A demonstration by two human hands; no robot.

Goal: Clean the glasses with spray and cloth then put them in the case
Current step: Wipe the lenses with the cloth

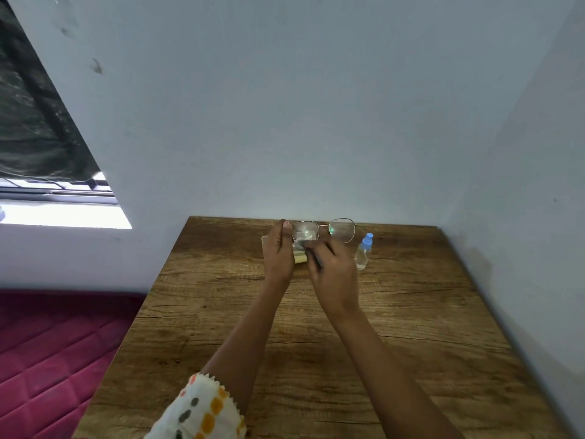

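Nearest my viewpoint, a white sleeve [202,410] with orange and grey spots and a zigzag hem covers the left arm at the bottom edge. The right forearm is bare. Both arms reach forward over the wood-grain table [411,327] and converge near its far edge, by the pale wall [316,122].

Writing: I can read no brand or label from my station. The spray bottle [364,251] is too small in the frame to show any print.

Left hand [278,251]: raised edge-on, fingers close together and pointing upward, thumb tip at the outer rim of the glasses [343,230]. It pinches the thin metal frame at that end and holds the glasses clear of the table, lenses facing me.

Right hand [332,264]: back toward me, fingers curled. It pinches a grey cloth [302,245] against the lower part of the lens beside the left hand. The other lens is uncovered and carries a small green glint.

Case [300,258]: pale yellow, on the table beneath both hands, mostly hidden. I cannot tell whether it is open.

Spray bottle: clear body, blue cap, standing on the table just beside the right hand, on its outer side.

Surroundings: a maroon quilted mattress [47,343] lies left of the table. A bright window [63,213] under a dark curtain [31,122] occupies the upper left.
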